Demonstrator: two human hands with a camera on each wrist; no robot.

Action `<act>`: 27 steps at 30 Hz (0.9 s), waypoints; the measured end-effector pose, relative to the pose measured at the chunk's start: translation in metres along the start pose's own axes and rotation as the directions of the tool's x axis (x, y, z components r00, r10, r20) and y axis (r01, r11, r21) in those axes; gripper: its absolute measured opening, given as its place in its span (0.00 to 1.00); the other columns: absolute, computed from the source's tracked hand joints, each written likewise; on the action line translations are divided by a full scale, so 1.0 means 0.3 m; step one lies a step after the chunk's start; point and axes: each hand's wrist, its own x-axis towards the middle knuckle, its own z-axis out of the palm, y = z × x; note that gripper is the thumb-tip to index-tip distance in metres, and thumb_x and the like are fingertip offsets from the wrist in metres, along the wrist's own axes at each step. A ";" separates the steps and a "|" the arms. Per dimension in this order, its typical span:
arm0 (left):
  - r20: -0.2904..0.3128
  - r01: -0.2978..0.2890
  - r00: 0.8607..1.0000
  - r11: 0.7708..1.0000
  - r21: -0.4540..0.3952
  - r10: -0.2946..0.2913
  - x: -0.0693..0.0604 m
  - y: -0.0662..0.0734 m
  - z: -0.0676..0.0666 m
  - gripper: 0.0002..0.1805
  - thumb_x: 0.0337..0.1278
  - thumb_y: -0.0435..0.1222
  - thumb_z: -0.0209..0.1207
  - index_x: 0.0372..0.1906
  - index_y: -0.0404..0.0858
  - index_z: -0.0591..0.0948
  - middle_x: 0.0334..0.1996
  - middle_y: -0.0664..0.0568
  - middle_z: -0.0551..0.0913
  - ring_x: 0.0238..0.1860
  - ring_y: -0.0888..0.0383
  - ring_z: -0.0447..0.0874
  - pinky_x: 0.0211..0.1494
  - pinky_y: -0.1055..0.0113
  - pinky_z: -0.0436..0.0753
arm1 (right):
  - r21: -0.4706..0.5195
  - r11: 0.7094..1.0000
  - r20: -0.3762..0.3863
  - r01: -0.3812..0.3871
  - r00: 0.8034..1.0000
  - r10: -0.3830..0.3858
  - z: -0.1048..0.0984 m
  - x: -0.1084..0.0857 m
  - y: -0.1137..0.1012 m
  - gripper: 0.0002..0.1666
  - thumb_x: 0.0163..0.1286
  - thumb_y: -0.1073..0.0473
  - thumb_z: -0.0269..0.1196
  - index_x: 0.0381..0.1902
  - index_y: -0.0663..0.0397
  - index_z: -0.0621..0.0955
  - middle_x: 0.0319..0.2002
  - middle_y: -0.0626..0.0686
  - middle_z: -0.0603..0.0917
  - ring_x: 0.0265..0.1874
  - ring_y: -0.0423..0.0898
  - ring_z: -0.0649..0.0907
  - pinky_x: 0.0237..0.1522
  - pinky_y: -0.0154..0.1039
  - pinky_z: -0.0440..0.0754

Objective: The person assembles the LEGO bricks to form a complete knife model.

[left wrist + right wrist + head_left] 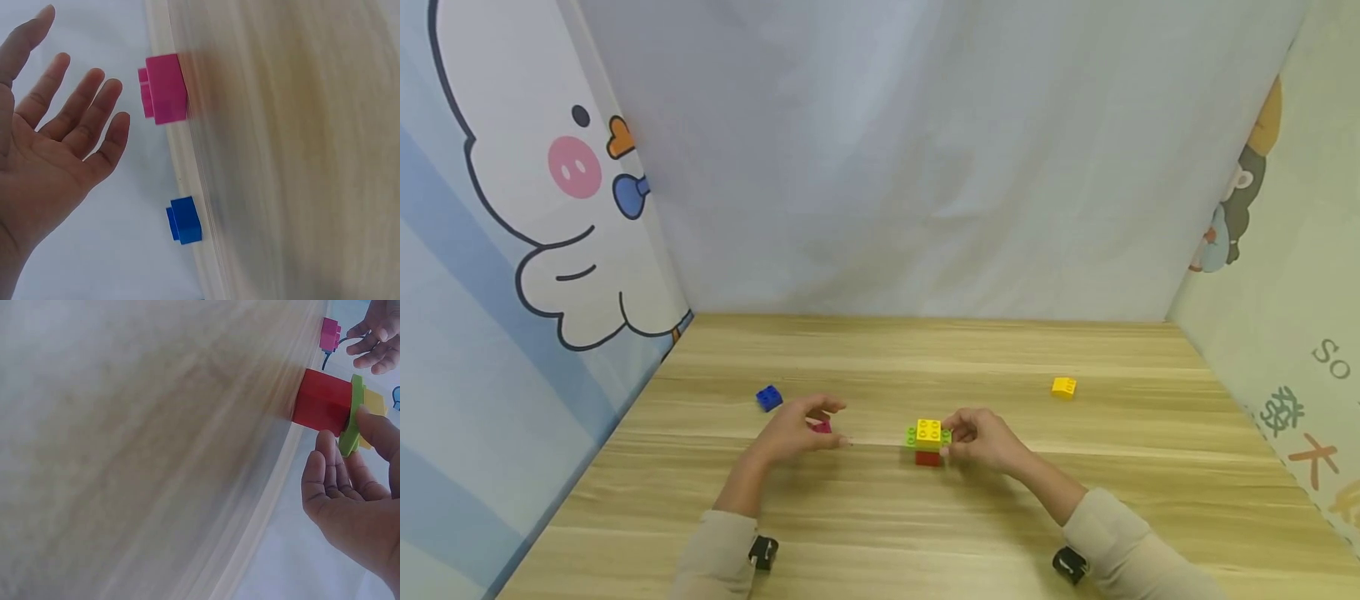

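A small stack of toy building bricks stands near the table's middle: a red brick [927,458] at the bottom, a flat green piece [912,437] jutting out on both sides, and a yellow brick [928,428] on top. My right hand [990,442] pinches the green piece at its right end, the thumb on its near side in the right wrist view. Over a pink brick [167,89] hovers my left hand [790,432], fingers spread and apart from it, partly hiding that brick in the head view. The left hand holds nothing.
Beyond the left hand a blue brick [768,398] lies on the wooden table [865,533]. Farther right is a yellow brick [1063,387] with a sloped shape. A pale curtain [925,167] hangs behind the table, with printed panels at both sides.
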 end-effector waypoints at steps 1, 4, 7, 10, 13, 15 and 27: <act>-0.006 0.009 1.000 1.000 0.001 -0.009 -0.002 -0.004 -0.004 0.27 0.44 0.36 0.70 0.53 0.33 0.77 0.51 0.38 0.76 0.50 0.42 0.75 0.49 0.51 0.76 | -0.001 1.000 -0.001 0.000 1.000 0.000 0.000 0.000 -0.001 0.18 0.56 0.63 0.69 0.43 0.66 0.79 0.32 0.50 0.79 0.33 0.46 0.77 0.38 0.40 0.78; -0.012 0.033 0.999 0.999 0.003 -0.033 -0.008 -0.014 -0.019 0.27 0.45 0.35 0.70 0.54 0.34 0.77 0.51 0.39 0.76 0.50 0.43 0.74 0.49 0.50 0.75 | -0.002 1.000 0.000 0.002 1.000 -0.002 -0.001 -0.003 -0.004 0.19 0.56 0.63 0.69 0.43 0.66 0.78 0.33 0.50 0.79 0.33 0.46 0.77 0.38 0.40 0.78; -0.004 0.048 0.999 0.999 -0.002 -0.048 -0.012 -0.026 -0.031 0.27 0.45 0.35 0.69 0.54 0.34 0.77 0.51 0.40 0.76 0.51 0.42 0.74 0.51 0.49 0.74 | 0.005 1.000 0.002 0.003 1.000 -0.003 -0.002 -0.004 -0.006 0.19 0.56 0.63 0.69 0.44 0.67 0.78 0.33 0.51 0.79 0.33 0.46 0.77 0.38 0.41 0.78; 0.008 0.058 0.998 0.998 0.001 -0.058 -0.015 -0.040 -0.042 0.27 0.45 0.36 0.70 0.53 0.33 0.76 0.51 0.41 0.77 0.51 0.41 0.74 0.51 0.49 0.74 | 0.014 1.000 0.006 0.002 1.000 -0.002 -0.002 -0.006 -0.008 0.20 0.56 0.63 0.69 0.44 0.67 0.78 0.33 0.51 0.79 0.33 0.46 0.77 0.37 0.40 0.78; 0.016 0.078 0.997 0.997 -0.008 -0.078 -0.015 -0.055 -0.050 0.28 0.43 0.36 0.70 0.53 0.32 0.76 0.51 0.40 0.77 0.51 0.41 0.73 0.52 0.49 0.73 | 0.018 1.000 0.006 0.002 1.000 -0.002 -0.002 -0.007 -0.008 0.20 0.56 0.63 0.69 0.44 0.67 0.78 0.33 0.51 0.79 0.33 0.46 0.77 0.37 0.41 0.78; 0.023 0.087 0.996 0.996 -0.021 -0.087 -0.014 -0.062 -0.054 0.29 0.43 0.35 0.70 0.54 0.32 0.76 0.52 0.38 0.76 0.51 0.40 0.73 0.52 0.48 0.73 | 0.013 1.000 0.006 0.004 1.000 -0.004 -0.002 -0.007 -0.006 0.20 0.55 0.62 0.69 0.44 0.67 0.78 0.33 0.51 0.79 0.33 0.46 0.77 0.37 0.41 0.78; 0.120 0.150 0.982 0.987 -0.050 -0.143 0.005 -0.105 -0.075 0.30 0.42 0.29 0.70 0.54 0.25 0.73 0.48 0.34 0.76 0.46 0.42 0.76 0.50 0.54 0.76 | 0.014 1.000 0.010 0.001 1.000 -0.001 -0.003 0.000 -0.002 0.19 0.56 0.63 0.69 0.44 0.66 0.78 0.32 0.51 0.79 0.33 0.46 0.77 0.37 0.40 0.78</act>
